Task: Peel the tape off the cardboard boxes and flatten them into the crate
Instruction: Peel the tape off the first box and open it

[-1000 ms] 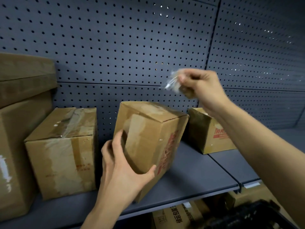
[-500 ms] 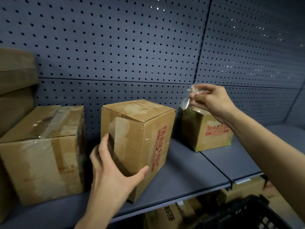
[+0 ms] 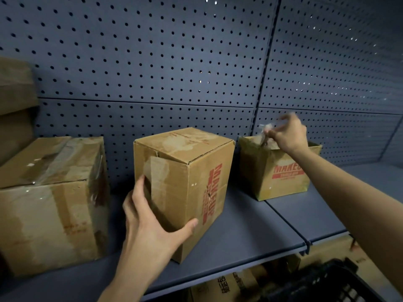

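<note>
Moving: right hand [image 3: 287,136] is lower than a second ago, now at the open top of the right box [image 3: 281,173]. Its fingertips are bunched, pinching a crumpled tape wad [image 3: 265,127], blurred.
Holding: left hand [image 3: 150,223] is unchanged on the middle box [image 3: 185,188], fingers wrapped round its left edge, thumb spread across the front near the bottom. The box was tilted before and now stands nearly square.
Left box [image 3: 52,203]: biggest, closed, clear tape over the top and front.
Middle box: closed, red print on its side, pale torn patches.
Right box: smallest, contents unclear.
Crate [image 3: 327,284]: black, lower right below the shelf, contents not visible.
Shelf [image 3: 250,227]: grey-blue, all three boxes standing apart on it.
Wall [image 3: 152,62]: dark pegboard panels.
</note>
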